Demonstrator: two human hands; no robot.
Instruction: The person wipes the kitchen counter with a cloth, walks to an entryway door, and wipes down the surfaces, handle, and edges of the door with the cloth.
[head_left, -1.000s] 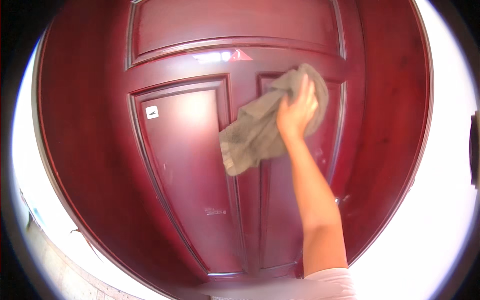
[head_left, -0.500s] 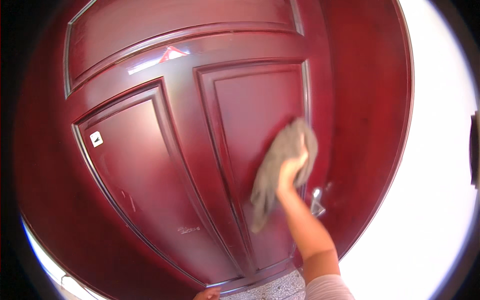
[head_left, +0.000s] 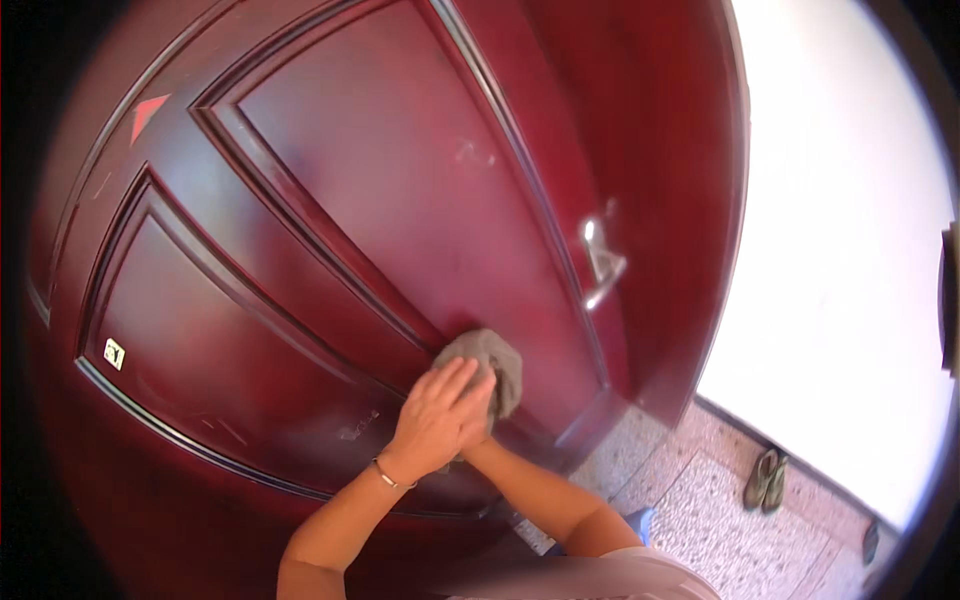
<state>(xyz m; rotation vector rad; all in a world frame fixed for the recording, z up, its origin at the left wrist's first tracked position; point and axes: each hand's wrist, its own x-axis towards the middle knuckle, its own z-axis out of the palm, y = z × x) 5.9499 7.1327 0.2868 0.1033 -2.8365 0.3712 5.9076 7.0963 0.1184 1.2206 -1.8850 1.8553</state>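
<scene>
A grey-brown cloth (head_left: pixel 508 372) is bunched up against the lower part of the dark red panelled door (head_left: pixel 400 190). My left hand (head_left: pixel 430 415), with a bracelet at its wrist, lies over the cloth's near side, fingers bent onto it. Close behind it, my right hand (head_left: pixel 478 432) also grips the cloth. Its fingers are mostly covered by the left hand and the folds. Both hands meet at the cloth, below and left of the silver door handle (head_left: pixel 602 265).
A small white sticker (head_left: pixel 114 353) is on the left door panel, and a red paper scrap (head_left: pixel 148 115) is higher up. At right stands a white wall (head_left: pixel 830 250). A pair of shoes (head_left: pixel 765 480) rests on the speckled floor (head_left: pixel 715 520), with another dark shoe (head_left: pixel 870 541) beyond.
My right hand has moved down and left with the cloth, which has gone from spread to bunched. My left hand has come up onto it. The view has tilted and dropped toward the floor.
</scene>
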